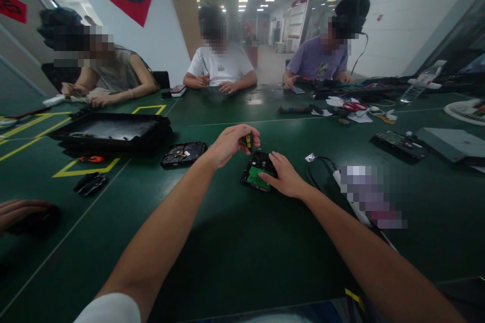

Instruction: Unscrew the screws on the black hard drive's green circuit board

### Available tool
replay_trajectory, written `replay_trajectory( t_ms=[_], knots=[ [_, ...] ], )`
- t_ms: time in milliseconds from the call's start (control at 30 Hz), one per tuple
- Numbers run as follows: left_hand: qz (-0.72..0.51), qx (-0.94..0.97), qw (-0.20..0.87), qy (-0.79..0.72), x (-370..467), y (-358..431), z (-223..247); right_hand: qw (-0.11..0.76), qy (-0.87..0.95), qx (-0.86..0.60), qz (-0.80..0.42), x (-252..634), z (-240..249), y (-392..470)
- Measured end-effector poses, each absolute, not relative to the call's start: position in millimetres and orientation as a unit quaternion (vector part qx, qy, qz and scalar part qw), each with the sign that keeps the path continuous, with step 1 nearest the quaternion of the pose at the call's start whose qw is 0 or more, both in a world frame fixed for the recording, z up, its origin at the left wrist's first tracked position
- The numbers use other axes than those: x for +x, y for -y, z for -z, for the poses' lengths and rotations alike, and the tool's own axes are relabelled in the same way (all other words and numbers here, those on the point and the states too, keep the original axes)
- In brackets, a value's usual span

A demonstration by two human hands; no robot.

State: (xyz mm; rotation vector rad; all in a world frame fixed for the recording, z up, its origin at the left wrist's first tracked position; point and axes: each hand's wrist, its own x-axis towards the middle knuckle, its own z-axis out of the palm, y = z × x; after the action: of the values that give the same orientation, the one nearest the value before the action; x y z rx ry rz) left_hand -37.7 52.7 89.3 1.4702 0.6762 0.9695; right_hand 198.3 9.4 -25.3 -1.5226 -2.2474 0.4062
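Note:
My left hand (232, 144) is closed round the black-and-yellow handle of a screwdriver (248, 140), just above the far end of a hard drive (255, 175). Whether the tip touches the drive cannot be seen. The drive lies on the green table with its green circuit board facing up. My right hand (286, 176) holds the drive from the right, its thumb on the board and its fingers over the far right edge. Beyond my left forearm, a second hard drive (184, 154) lies on the table.
A black tray (151, 128) stands at the left, near an orange object (93, 159) and a black bundle (91, 183). On the right are a power strip (354, 199), a circuit-board device (399, 145), a grey box (454, 142) and a bottle (420, 83). Three people sit opposite; another person's hand (22, 210) shows at left.

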Motion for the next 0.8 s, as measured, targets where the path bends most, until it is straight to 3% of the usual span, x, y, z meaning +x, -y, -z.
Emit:
replay_trajectory(
  t_ms=[800],
  knots=[
    [-0.428, 0.645, 0.546, -0.321, -36.9, -48.0, -92.7, 0.198, 0.803, -0.543, -0.142, 196.1, 19.0, -5.1]
  ],
)
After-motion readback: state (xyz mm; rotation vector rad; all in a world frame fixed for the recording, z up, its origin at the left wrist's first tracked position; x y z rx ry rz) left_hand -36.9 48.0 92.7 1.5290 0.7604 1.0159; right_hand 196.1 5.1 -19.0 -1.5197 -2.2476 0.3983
